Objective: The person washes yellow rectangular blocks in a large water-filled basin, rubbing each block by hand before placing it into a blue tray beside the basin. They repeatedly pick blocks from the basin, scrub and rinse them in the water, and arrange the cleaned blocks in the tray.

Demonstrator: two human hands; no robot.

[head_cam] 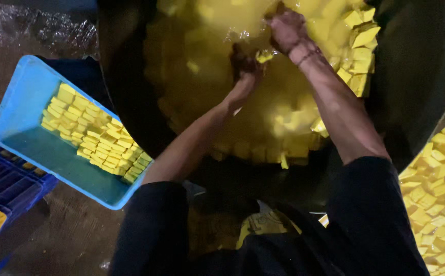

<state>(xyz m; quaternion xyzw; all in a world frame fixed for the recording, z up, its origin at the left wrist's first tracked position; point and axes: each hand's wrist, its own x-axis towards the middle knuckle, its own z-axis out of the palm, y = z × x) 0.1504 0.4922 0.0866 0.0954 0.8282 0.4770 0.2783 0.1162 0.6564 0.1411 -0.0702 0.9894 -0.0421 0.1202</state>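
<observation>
Here, both hands dip in a big dark vat (416, 76) of yellow liquid: left hand (245, 69) curled shut on a yellow block (264, 55) near the vat's middle, right hand (286, 30) half submerged, grip unclear, more blocks (360, 46) heaped by the right rim, blue tray (23, 107) left.

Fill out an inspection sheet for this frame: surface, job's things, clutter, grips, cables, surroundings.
Surface: wet dark floor.
Job's things: big dark vat of yellow liquid with floating yellow blocks; tilted light blue tray with neat rows of blocks.
Clutter: dark blue crates at left.
Grips: left hand and right hand both in the vat among blocks; whether they are closed cannot be told.
Cables: nothing seen.
Surroundings: heap of more blocks at right; dim light.
</observation>
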